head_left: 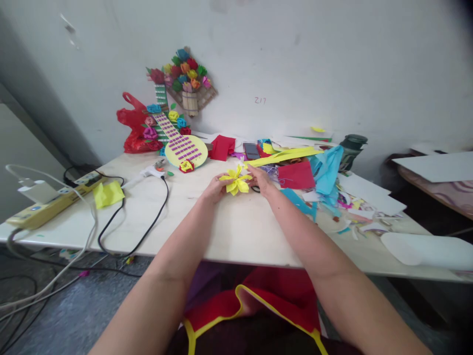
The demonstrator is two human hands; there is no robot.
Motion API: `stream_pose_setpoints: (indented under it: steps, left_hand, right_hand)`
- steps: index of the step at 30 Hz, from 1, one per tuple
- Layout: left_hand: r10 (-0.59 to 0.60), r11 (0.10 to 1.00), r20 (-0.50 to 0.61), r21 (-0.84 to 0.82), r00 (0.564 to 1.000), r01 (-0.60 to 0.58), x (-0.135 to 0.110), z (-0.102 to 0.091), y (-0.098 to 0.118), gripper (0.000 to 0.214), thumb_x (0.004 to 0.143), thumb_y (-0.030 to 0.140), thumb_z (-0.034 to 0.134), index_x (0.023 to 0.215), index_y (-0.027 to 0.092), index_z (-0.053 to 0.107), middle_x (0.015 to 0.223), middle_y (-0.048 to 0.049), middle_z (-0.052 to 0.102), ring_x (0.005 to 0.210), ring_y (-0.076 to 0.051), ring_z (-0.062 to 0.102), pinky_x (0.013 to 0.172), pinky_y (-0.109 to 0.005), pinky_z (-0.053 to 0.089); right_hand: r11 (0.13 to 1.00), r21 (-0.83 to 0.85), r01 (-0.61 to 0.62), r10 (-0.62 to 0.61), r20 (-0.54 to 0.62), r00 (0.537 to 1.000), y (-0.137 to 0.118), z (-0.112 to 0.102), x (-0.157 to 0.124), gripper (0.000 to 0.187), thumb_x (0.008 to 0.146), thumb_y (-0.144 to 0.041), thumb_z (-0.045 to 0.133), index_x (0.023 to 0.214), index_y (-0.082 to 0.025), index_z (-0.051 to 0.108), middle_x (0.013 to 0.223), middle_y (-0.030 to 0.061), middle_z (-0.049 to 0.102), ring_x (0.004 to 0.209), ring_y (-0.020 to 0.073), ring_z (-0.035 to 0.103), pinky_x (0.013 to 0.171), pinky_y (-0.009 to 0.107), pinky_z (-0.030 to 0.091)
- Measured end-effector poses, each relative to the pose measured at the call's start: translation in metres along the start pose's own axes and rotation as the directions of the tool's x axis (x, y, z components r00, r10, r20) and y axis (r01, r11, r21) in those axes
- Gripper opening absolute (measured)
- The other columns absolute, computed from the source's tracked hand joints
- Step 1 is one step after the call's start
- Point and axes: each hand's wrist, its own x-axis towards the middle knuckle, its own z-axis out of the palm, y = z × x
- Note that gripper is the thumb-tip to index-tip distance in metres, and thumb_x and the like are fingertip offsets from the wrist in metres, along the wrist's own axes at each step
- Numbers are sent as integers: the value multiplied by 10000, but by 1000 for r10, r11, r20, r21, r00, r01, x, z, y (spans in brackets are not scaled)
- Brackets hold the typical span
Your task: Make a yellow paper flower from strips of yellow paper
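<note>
A yellow paper flower [236, 181] with spread petals is held just above the table, between my two hands. My left hand [215, 188] is closed on its left side, with the fingertips partly behind the petals. At the flower's right edge, my right hand [261, 180] has its fingers bent in against the petals. Behind the right fingertips runs a long yellow paper strip [288, 157]; whether they touch it I cannot tell. A small black loop [255, 189] shows beneath the right hand, its kind unclear.
A glue gun [152, 171] with a black cord lies left, near a power strip [55, 201] and a yellow paper piece [109, 194]. A paper-flower guitar [186, 150] leans behind. Red paper [296, 175], blue paper [328, 170], scraps and a dark bottle [353, 150] crowd the right.
</note>
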Motion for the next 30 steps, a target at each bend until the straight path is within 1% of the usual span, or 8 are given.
stream_pose_setpoints:
  steps: [2, 4, 8, 13, 17, 19, 25, 30]
  left_hand:
    - [-7, 1000, 4, -4, 1000, 7, 1, -2, 0, 305, 536, 160, 688, 812, 153, 558, 756, -13, 636, 676, -134, 612, 682, -278, 481]
    - [-22, 999, -3, -26, 1000, 22, 3, -3, 0, 262, 558, 176, 643, 807, 152, 563, 744, -14, 631, 663, -133, 606, 667, -273, 480]
    - [-71, 990, -73, -127, 995, 61, 4, -2, 3, 199, 612, 253, 536, 777, 146, 558, 727, -49, 629, 719, -183, 616, 673, -311, 493]
    - [-109, 988, -15, -114, 994, 107, 0, 0, 8, 194, 611, 255, 493, 760, 148, 556, 739, -80, 633, 797, -227, 617, 683, -339, 497]
    - [-83, 995, -26, 48, 996, 84, 2, -7, 7, 248, 566, 229, 516, 794, 142, 559, 748, -64, 624, 763, -203, 610, 667, -318, 488]
    - [-17, 980, -64, 195, 998, 30, 3, -11, 8, 266, 533, 208, 546, 789, 137, 566, 762, -46, 619, 737, -179, 596, 662, -300, 480]
    - [298, 793, -125, 584, 946, -173, 2, -16, 17, 228, 541, 227, 544, 739, 146, 621, 725, -18, 593, 705, -144, 537, 637, -248, 442]
    - [305, 697, -47, 692, 951, -189, 5, -19, 18, 188, 558, 233, 512, 691, 158, 624, 704, -22, 601, 688, -155, 529, 631, -251, 436]
  right_hand:
    - [995, 72, -68, 56, 151, 987, -1, 5, -4, 377, 696, -484, 564, 851, -141, 595, 700, 45, 632, 549, 129, 569, 514, 247, 451]
    - [990, 100, -98, 74, 216, 973, 1, 9, -6, 321, 645, -402, 628, 831, -143, 597, 657, 21, 626, 548, 128, 571, 526, 247, 456]
    - [985, 139, -98, 89, 65, 994, 14, 18, -3, 309, 528, -221, 682, 817, -151, 599, 639, -17, 621, 577, 121, 583, 583, 257, 475]
    - [992, 122, -34, 33, 16, 999, 30, 23, -1, 340, 496, -211, 688, 824, -155, 615, 644, -28, 617, 592, 123, 579, 614, 272, 477]
    - [997, 73, 36, -36, 6, 999, 31, 21, -6, 334, 516, -223, 668, 840, -152, 628, 661, -24, 614, 596, 120, 567, 621, 267, 467]
    - [998, 18, 62, -62, -5, 998, 28, 20, -10, 331, 533, -220, 651, 856, -151, 634, 682, -16, 616, 606, 120, 563, 625, 264, 461]
    - [978, -149, 148, -156, -44, 987, 21, 21, -16, 322, 572, -221, 612, 888, -163, 636, 778, 6, 624, 701, 138, 572, 671, 269, 456]
    - [977, -125, 173, -178, -34, 983, 24, 21, -14, 387, 588, -215, 588, 971, -159, 594, 834, 18, 616, 700, 132, 563, 679, 269, 458]
